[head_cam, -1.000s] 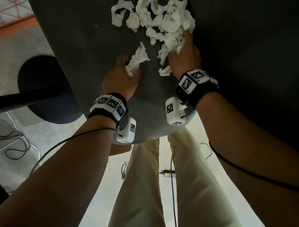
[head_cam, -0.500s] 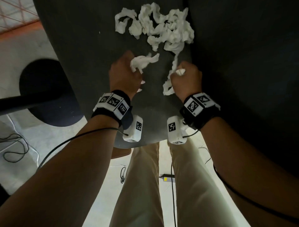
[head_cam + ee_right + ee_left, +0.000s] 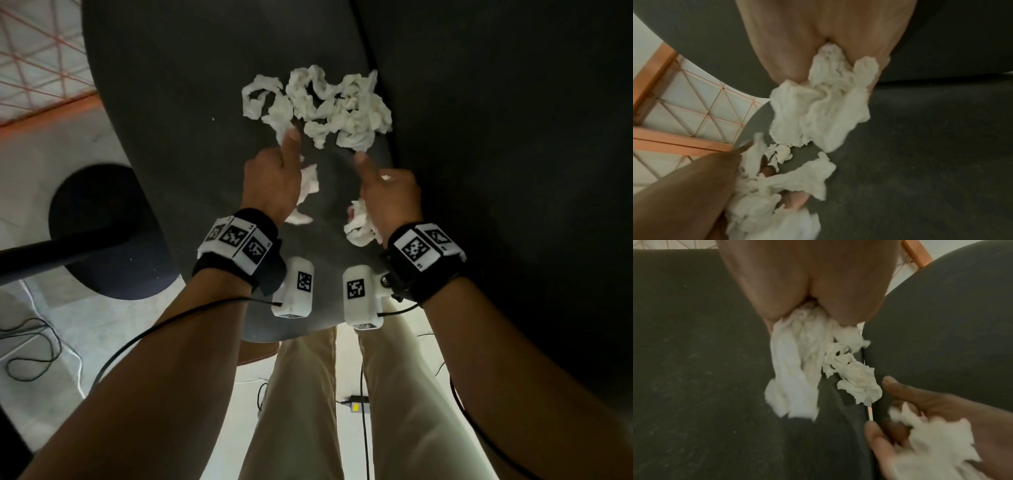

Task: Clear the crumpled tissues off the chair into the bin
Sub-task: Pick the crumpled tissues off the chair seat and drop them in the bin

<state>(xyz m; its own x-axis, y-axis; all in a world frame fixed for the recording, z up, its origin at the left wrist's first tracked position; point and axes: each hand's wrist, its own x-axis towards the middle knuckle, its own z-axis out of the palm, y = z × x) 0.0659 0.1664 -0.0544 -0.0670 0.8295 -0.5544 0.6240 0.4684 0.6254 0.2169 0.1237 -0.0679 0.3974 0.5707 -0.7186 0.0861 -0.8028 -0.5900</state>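
Note:
A heap of crumpled white tissues (image 3: 325, 106) lies on the dark grey chair seat (image 3: 191, 102), near the backrest. My left hand (image 3: 274, 178) grips a wad of tissue (image 3: 797, 369) in its curled fingers, with one finger stretched out to the heap's near edge. My right hand (image 3: 387, 195) grips another wad of tissue (image 3: 818, 113), which hangs out below the palm, and one finger points toward the heap. Both hands hover just short of the heap. No bin shows in any view.
The chair's dark backrest (image 3: 513, 137) fills the right side. A round black base (image 3: 102, 233) with a black pole (image 3: 51, 253) stands on the pale floor at the left. Cables (image 3: 30, 349) lie on the floor, and my legs (image 3: 308, 411) stand below the seat's front edge.
Both hands have drawn back from the heap toward the seat's front, each carrying a wad of tissue. Each hand now has one finger stretched out toward the heap.

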